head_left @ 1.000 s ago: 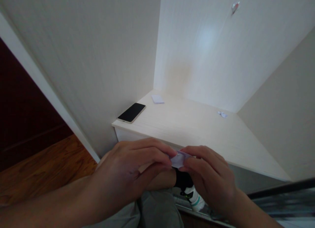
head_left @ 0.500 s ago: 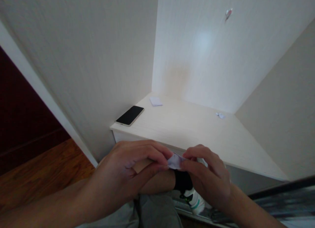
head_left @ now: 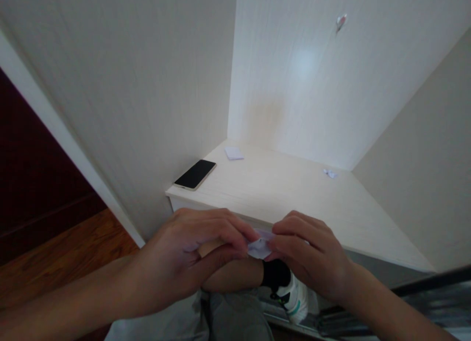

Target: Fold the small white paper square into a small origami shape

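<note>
A small folded piece of white paper (head_left: 259, 249) is held between my two hands, in front of the shelf's near edge. My left hand (head_left: 206, 255) pinches its left end between thumb and fingers. At the other end, my right hand (head_left: 311, 250) grips it with the thumb below and the fingers curled over the top. A dark slit or crease shows in the middle of the paper. My fingertips hide both of its ends.
On the white shelf (head_left: 279, 189) lie a phone (head_left: 196, 174) at the left, a folded white paper square (head_left: 234, 153) behind it, and small paper scraps (head_left: 330, 173) at the back right. White panels rise around the shelf. Below are my leg and a white shoe (head_left: 296, 299).
My right hand has turned slightly, its fingers shifting on the paper. The paper has tilted, and its fold now shows differently. Things on the shelf have stayed put.
</note>
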`<state>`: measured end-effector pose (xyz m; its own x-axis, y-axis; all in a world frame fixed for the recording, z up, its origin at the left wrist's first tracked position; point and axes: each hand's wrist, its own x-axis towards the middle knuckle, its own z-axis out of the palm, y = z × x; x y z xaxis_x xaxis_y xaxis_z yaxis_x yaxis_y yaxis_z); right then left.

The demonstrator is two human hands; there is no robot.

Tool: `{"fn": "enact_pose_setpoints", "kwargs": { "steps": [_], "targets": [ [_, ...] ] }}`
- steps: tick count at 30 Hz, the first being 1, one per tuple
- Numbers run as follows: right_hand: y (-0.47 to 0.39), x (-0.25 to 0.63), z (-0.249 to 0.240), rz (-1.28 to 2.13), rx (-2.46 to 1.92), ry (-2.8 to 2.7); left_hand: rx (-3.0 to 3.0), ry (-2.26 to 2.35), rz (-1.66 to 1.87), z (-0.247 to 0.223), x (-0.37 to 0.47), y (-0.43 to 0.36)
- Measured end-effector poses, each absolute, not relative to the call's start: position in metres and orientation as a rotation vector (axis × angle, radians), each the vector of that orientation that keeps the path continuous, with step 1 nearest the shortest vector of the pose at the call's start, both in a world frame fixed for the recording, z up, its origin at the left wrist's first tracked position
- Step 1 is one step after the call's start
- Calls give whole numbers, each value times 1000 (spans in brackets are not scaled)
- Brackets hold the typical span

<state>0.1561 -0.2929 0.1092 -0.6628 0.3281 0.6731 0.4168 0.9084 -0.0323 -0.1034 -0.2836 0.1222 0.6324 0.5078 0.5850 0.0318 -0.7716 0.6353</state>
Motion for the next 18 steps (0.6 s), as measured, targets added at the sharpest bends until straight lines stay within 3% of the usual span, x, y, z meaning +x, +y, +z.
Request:
{"fn": "enact_pose_setpoints", "kwargs": {
  "steps": [3, 10, 14, 18],
  "targets": [
    [-291, 156, 109, -122, -506, -2362, 2255, 405, 1040, 123, -105, -283],
    [-298, 146, 117, 347, -856, -2305, 2307, 273, 943, 119, -113, -279],
    [-301, 143, 129, 211, -609, -2500, 2334, 215, 849, 123, -119, -279],
    [-306, 142, 137, 324, -482, -2490, 2337, 254, 828, 130, -122, -282]
  ]
}}
